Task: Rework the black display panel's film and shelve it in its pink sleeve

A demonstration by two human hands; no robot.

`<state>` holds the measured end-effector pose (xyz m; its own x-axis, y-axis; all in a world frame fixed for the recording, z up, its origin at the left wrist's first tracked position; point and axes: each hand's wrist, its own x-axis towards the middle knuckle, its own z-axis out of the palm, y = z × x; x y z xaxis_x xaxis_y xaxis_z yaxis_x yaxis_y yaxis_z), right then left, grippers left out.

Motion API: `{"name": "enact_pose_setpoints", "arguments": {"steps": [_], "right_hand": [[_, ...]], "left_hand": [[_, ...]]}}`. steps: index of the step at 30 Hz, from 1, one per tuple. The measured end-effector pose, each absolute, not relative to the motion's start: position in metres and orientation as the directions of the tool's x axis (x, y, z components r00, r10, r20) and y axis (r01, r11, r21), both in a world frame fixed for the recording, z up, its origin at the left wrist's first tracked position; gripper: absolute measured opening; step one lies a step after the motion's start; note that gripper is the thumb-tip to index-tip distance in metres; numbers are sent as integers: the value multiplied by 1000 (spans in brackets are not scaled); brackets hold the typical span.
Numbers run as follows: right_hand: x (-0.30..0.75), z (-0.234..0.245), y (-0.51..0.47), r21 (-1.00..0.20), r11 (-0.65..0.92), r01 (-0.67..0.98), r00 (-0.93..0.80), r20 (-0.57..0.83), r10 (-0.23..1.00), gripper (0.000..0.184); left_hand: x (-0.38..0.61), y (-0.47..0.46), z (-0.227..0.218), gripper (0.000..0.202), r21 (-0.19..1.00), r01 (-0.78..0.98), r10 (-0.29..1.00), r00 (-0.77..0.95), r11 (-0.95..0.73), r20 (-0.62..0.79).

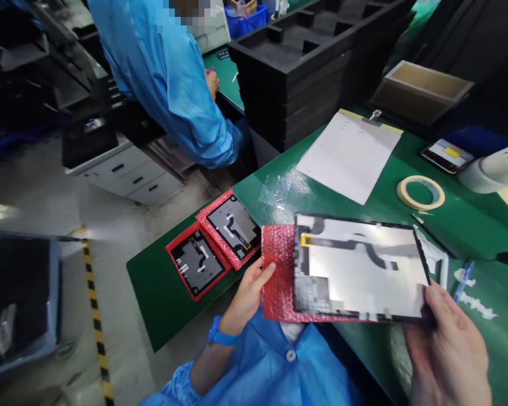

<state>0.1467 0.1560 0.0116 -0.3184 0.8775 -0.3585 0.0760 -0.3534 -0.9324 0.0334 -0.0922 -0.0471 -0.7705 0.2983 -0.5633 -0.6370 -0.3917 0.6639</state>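
My right hand [446, 338] grips the right end of a tablet screen panel [364, 268], its silvery back with a dark flex strip facing me. Behind the panel is a red bubble-wrap sleeve [277, 273], showing past its left end and along its lower edge. My left hand [254, 287] pinches that sleeve at its left edge, thumb on top. Whether the panel is partly inside the sleeve or only in front of it, I cannot tell. To the left, two similar panels [232, 225] [198, 262] lie on red bubble wrap on a green surface.
On the green table [359, 349] are a clipboard with paper [351, 149], a tape roll [421, 193], a phone [446, 155], a blue pen [463, 281] and scraps. Stacked black foam trays [305, 84] stand behind. A person in a blue smock [169, 79] sits at the back left.
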Motion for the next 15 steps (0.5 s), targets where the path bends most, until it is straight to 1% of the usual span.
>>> {"name": "enact_pose_setpoints", "arguments": {"steps": [2,3,4,5,6,7,8,9,10,11,12,13,15], "right_hand": [[155,1,166,-855,-518,-37,-435,-453,778,33],[160,-5,168,-807,-586,-73,-508,-476,718,26],[164,-10,170,-775,-626,-89,-564,-479,673,23],[168,-14,169,-754,-648,-112,-601,-467,648,26],[171,-17,168,-720,-679,-148,-640,-453,620,34],[173,-20,165,-644,-738,-201,-701,-432,568,42],[173,-21,163,-517,-815,-261,-784,-380,491,50],[174,-22,160,-360,-885,-296,-864,-295,409,56],[174,-22,158,-212,-931,-297,-919,-200,339,59],[174,-20,156,-107,-954,-280,-947,-133,293,59],[174,-18,155,-57,-963,-264,-957,-107,268,57],[174,-15,153,-39,-966,-257,-959,-114,260,55],[176,-8,150,-8,-968,-252,-954,-164,250,53]], "left_hand": [[33,-93,-47,66,656,-641,281,-766,-398,-578],[32,-93,-46,66,652,-643,275,-764,-401,-584],[32,-93,-46,65,649,-648,269,-759,-399,-593],[32,-93,-44,65,645,-656,263,-752,-393,-605],[31,-93,-43,67,641,-665,254,-743,-383,-620],[31,-92,-41,69,638,-676,243,-733,-369,-636],[31,-91,-39,72,636,-686,232,-723,-353,-651],[31,-91,-37,74,638,-693,222,-716,-336,-662],[31,-90,-35,75,642,-697,212,-713,-320,-668],[31,-90,-33,75,649,-696,205,-714,-307,-669],[31,-89,-33,75,658,-693,199,-718,-295,-667],[32,-89,-32,74,667,-688,194,-723,-285,-663],[33,-89,-33,74,687,-673,183,-738,-274,-650]]}}
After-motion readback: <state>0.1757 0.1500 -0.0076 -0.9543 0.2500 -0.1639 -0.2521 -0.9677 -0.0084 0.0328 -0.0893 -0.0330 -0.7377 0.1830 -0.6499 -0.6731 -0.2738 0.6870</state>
